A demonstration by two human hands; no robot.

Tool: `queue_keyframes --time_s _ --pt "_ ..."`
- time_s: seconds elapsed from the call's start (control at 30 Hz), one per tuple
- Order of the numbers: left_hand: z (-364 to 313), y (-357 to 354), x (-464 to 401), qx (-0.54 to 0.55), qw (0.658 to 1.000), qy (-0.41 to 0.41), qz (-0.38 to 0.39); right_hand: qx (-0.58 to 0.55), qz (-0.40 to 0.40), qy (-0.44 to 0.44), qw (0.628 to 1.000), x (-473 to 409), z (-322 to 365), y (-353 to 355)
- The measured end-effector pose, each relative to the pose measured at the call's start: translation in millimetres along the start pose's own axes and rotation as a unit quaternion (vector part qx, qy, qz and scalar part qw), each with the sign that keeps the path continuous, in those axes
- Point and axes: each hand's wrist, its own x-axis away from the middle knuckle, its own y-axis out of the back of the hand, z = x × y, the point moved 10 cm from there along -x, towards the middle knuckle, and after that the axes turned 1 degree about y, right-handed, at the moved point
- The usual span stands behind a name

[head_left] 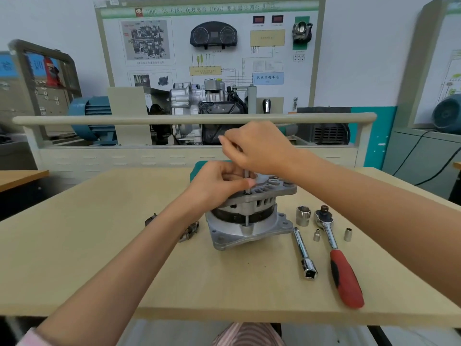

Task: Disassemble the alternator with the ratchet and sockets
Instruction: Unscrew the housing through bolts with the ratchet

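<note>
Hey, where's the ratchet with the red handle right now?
In the head view, the ratchet lies unheld on the table, right of the alternator, between the extension bar and a small socket.

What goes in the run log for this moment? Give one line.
left hand steadies alternator | right hand pinches long bolt in housing | ratchet idle on table
</note>
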Motion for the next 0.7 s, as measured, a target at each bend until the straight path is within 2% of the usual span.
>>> queue_keyframes --time_s 0.07,0.17,0.23,0.37,0.47,0.53,0.63,0.7 --pt "-1.8 3.3 -1.2 -0.003 0.999 0.007 -0.033 0.015 0.033 -0.078 0.996 -1.1 -11.1 -8.4" --pt "-5.5 7.7 -2.8 -0.062 0.992 -0.011 -0.105 0.129 0.096 -0.204 0.966 -3.1 -29.4 -19.2" --pt "-7.2 8.4 -0.8 -0.071 0.990 -0.018 -0.117 0.154 0.119 -0.197 0.961 -7.0 -27.6 -21.3" --pt "-1.0 5.5 1.8 -0.073 0.997 -0.003 -0.038 0.141 0.021 -0.037 0.989 -10.5 -0.6 -7.3" --pt "-0.1 4.3 1.8 -0.044 0.999 0.001 -0.009 0.092 0.008 0.006 0.996 -5.8 5.9 -2.8" --pt "1.3 5.5 0.5 -0.028 0.999 0.006 -0.037 0.083 0.035 -0.029 0.996 -8.3 0.9 -8.9" --pt "-1.1 6.1 -3.3 -0.040 0.995 -0.006 -0.092 0.138 0.117 -0.179 0.967 -7.4 -27.1 -24.1" --pt "-3.8 4.5 -2.4 -0.055 0.993 -0.007 -0.107 0.166 0.136 -0.202 0.955 -6.5 -32.8 -25.0"
